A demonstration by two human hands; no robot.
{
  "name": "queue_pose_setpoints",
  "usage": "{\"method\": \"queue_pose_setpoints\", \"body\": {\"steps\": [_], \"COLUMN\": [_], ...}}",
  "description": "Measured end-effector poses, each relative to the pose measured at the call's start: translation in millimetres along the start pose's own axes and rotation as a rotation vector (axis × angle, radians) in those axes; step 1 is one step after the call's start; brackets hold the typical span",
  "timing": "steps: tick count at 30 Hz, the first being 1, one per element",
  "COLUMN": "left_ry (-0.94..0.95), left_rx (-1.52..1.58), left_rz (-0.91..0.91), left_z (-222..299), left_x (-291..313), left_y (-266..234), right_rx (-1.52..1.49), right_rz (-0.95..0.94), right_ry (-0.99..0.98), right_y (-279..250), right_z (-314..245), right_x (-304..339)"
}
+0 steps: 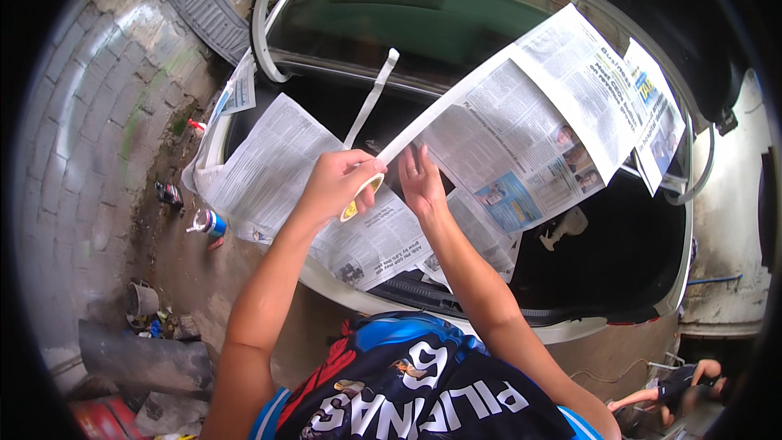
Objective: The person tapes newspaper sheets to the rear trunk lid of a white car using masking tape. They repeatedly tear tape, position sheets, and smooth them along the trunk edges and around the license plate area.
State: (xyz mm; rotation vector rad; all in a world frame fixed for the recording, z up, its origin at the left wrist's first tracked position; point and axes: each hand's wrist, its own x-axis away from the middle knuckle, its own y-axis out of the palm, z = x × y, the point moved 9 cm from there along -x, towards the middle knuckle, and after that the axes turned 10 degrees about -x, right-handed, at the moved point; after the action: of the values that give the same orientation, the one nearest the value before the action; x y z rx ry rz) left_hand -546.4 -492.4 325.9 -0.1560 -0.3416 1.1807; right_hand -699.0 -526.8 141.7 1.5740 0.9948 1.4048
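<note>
My left hand is closed around a roll of masking tape. From the roll a pale strip of tape stretches up to the right, along the edge of a large newspaper sheet. My right hand is beside that edge, below the strip, its fingers extended against the paper. Under my hands, another newspaper sheet lies over the left side of the opening of a white car. A separate tape strip runs upward near the car's dark glass.
More newspaper hangs at the car's right side. A black mat leans by the block wall. On the ground at left are a blue can, a bucket and litter. Another person is at lower right.
</note>
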Motion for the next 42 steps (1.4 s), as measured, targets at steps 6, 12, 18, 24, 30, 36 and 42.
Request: {"method": "queue_pose_setpoints", "body": {"steps": [6,12,18,24,30,36,42], "left_ry": [-0.008,0.004,-0.022,-0.02,0.187,0.111,0.062], "left_rx": [0.025,0.0,0.004,-0.058,-0.287,-0.14,-0.015], "left_rz": [0.006,0.012,0.008,0.034,0.219,0.216,0.136], "left_z": [-12,-21,-35,-57,-56,-57,-47], "left_x": [-6,-9,-20,-32,-35,-32,-39], "left_y": [3,8,10,11,10,20,32], "right_rx": [0.091,0.087,0.083,0.131,0.106,0.238,0.342], "right_rz": [-0.004,-0.062,-0.05,-0.055,-0.124,-0.161,-0.042], "right_ry": [-0.046,-0.009,0.021,0.024,-0.001,0.022,0.004], "right_y": [6,29,33,32,39,43,25], "right_z": [9,11,11,8,11,13,5], "right_x": [44,65,69,68,65,53,51]}}
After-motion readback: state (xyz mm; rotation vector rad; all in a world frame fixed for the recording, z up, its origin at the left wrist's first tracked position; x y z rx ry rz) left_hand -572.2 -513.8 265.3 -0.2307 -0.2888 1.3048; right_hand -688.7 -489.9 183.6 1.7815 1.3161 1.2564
